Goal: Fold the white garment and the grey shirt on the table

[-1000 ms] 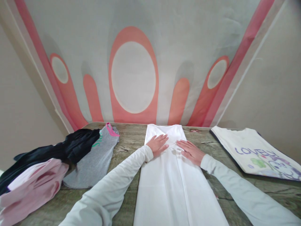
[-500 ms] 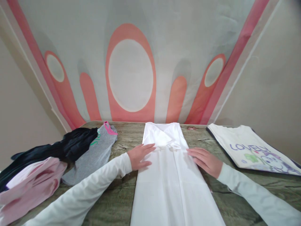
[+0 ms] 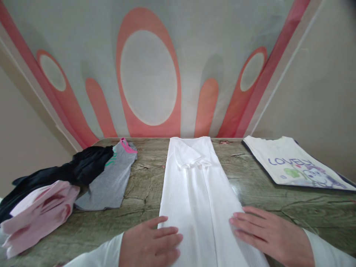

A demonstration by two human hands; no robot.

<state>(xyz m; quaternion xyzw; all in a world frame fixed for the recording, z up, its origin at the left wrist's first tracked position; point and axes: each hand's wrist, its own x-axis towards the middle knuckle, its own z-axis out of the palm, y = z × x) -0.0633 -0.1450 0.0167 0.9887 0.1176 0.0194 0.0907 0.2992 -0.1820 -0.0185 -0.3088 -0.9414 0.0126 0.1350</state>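
A long white garment (image 3: 194, 200) lies folded lengthwise down the middle of the table, its sleeves turned inward near the far end. My left hand (image 3: 151, 241) rests over its left edge, fingers spread and pointing right. On the opposite edge, my right hand (image 3: 272, 231) lies with fingers stretched out across the fabric. Neither hand grips the cloth. The near end of the garment runs out of the bottom of the view.
To the left lie a grey shirt (image 3: 111, 189) with a pink collar, a black garment (image 3: 86, 163) and a pink garment (image 3: 41, 211). At right is a folded white shirt (image 3: 292, 148) marked "LOVELY". The wood-patterned table (image 3: 144, 185) meets a printed backdrop (image 3: 191, 74) behind.
Both hands have slid from near the garment's folded sleeves down its sides towards me. The garment stays in place, and the camera view has shifted slightly.
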